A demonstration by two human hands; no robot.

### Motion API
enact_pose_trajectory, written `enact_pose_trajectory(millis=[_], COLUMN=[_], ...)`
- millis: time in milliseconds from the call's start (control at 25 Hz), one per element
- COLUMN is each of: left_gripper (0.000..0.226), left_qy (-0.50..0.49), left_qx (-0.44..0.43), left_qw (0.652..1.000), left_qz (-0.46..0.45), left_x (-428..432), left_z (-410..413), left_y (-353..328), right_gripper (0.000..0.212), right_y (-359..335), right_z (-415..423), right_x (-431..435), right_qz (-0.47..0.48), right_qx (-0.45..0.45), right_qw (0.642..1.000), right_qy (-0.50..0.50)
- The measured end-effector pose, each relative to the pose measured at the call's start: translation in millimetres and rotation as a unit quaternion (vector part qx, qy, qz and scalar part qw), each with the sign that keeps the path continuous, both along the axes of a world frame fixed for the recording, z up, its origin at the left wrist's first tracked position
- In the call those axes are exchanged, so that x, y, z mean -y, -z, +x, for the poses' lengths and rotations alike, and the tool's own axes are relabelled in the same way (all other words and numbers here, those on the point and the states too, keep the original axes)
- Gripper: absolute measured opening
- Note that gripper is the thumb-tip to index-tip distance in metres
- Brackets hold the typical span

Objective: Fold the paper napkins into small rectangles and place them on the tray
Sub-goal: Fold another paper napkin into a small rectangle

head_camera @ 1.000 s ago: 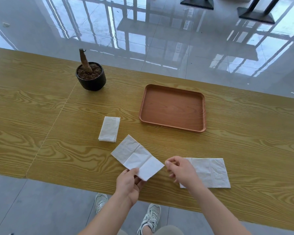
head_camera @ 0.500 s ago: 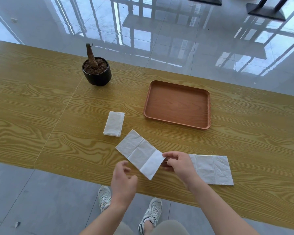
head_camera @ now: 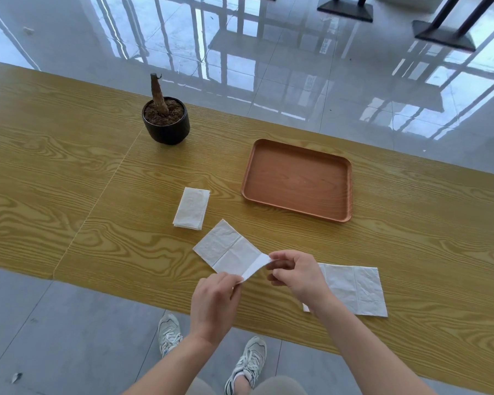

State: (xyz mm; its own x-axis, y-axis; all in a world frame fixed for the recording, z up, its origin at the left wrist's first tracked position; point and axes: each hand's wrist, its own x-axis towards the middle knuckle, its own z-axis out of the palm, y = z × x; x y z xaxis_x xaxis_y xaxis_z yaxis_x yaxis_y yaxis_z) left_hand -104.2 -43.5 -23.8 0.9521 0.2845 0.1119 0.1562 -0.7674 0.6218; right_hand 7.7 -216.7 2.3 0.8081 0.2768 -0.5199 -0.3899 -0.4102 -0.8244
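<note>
A long white napkin strip (head_camera: 228, 250) lies slanted near the table's front edge, its near end lifted off the wood. My left hand (head_camera: 214, 302) pinches that end's lower corner and my right hand (head_camera: 295, 273) pinches its upper corner. A small folded napkin (head_camera: 191, 208) rests flat to the upper left. Another half-folded napkin (head_camera: 354, 289) lies to the right, partly hidden by my right wrist. The brown wooden tray (head_camera: 345, 195) sits beyond, with nothing on it.
A black pot (head_camera: 166, 128) with a bare stump stands at the back left of the wooden table (head_camera: 54, 172). The table's front edge runs just under my hands. My shoes (head_camera: 169, 333) show on the grey floor below.
My left hand let go of the strip, then came back up and gripped its near end again. My right hand moved onto the strip's end and lifted it. The camera shifted slightly.
</note>
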Motion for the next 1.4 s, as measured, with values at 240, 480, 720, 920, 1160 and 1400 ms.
enact_pose_trajectory(millis=[240, 480, 720, 920, 1160, 1400], left_gripper=[0.016, 0.023, 0.018, 0.033, 0.035, 0.038], left_qy=[-0.041, -0.112, -0.171, -0.181, 0.038, 0.189], left_qx=[-0.029, -0.053, -0.096, -0.068, 0.012, -0.034], left_qw=[0.989, 0.965, 0.944, 0.956, 0.997, 0.962], left_qz=[-0.141, -0.233, -0.267, -0.221, 0.070, 0.194], left_x=[-5.4, -14.5, -16.1, -17.5, -18.9, -14.3], left_z=[-4.9, -9.5, -3.4, -1.5, -25.3, -38.5], left_y=[-2.2, -0.9, 5.2, 9.3, 28.4, 45.0], right_gripper=[0.041, 0.011, 0.006, 0.010, 0.002, 0.017], right_y=[9.1, 14.0, 19.7, 25.8, 31.7, 33.7], right_z=[9.3, 9.4, 6.9, 6.7, 5.9, -7.4], right_x=[-13.1, -10.0, -20.7, -31.8, -34.5, -21.6], right_qz=[-0.159, -0.122, -0.146, -0.190, -0.193, -0.280], right_qx=[0.164, 0.181, 0.134, 0.127, 0.161, 0.323], right_qw=[0.956, 0.956, 0.968, 0.960, 0.956, 0.880], right_qy=[-0.187, -0.194, -0.156, -0.161, -0.150, -0.207])
